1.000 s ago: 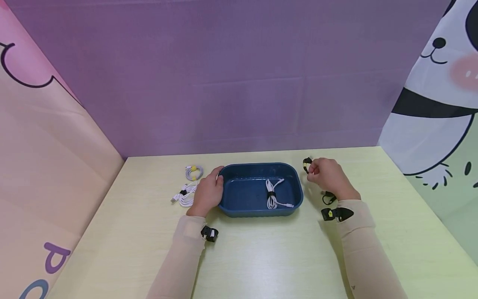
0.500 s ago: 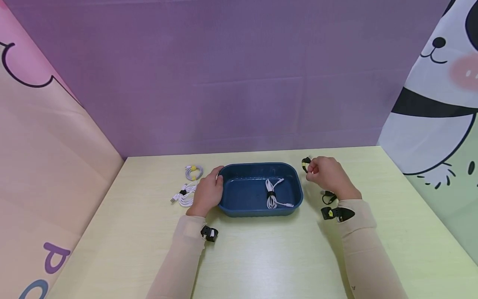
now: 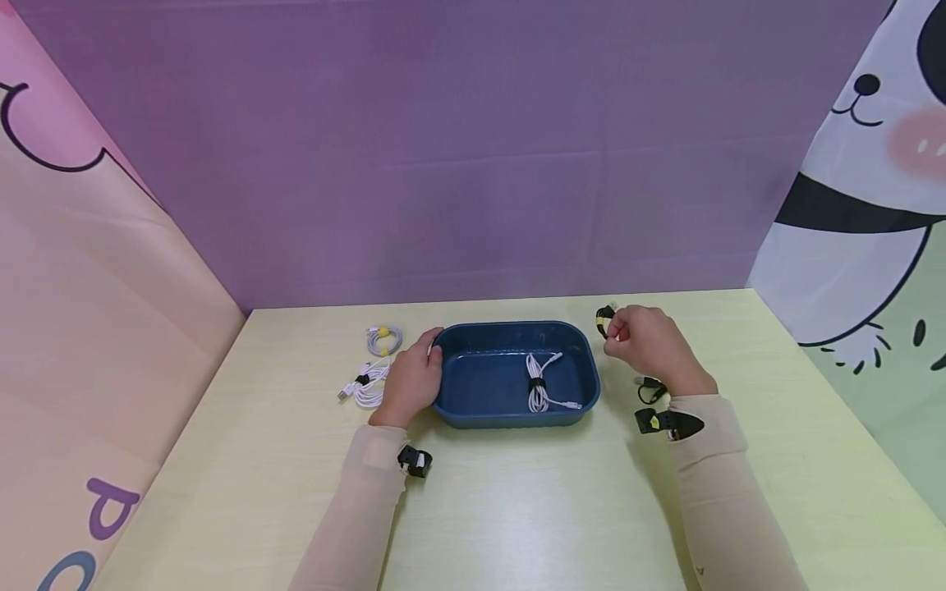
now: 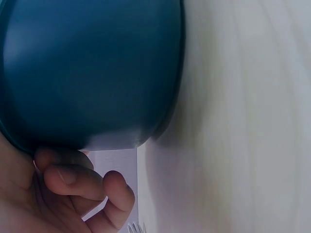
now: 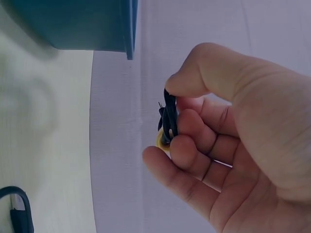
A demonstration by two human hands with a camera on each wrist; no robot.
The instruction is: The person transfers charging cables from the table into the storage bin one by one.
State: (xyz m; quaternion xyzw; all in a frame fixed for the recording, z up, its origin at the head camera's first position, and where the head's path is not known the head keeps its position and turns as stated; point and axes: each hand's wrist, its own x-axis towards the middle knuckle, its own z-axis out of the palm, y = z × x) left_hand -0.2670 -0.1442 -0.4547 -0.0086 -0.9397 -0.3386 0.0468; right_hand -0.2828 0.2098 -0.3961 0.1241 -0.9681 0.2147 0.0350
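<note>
A dark blue plastic box (image 3: 480, 410) stands on the table, with a white charging cable (image 3: 538, 392) bundled by a black strap in its right half. My left hand (image 3: 411, 379) grips the box's left end at the rim, its fingers curled under the edge in the left wrist view. To the right of the box, my right hand (image 3: 656, 346) pinches a small coiled black cable (image 5: 169, 116) with a yellow tie between thumb and fingers. It hangs above the table, apart from the box. Another black cable (image 3: 650, 390) lies on the table under the right wrist.
Left of the box lie a grey-white coiled cable (image 3: 384, 340) with yellow ties and a white cable (image 3: 365, 386) with a black strap, partly behind the left hand. A purple cloth (image 3: 473, 164) rises behind the pale table (image 3: 502, 509), with printed cloths at both sides.
My right hand has drifted slightly up and to the left with the black cable. The left hand and the box have stayed in place.
</note>
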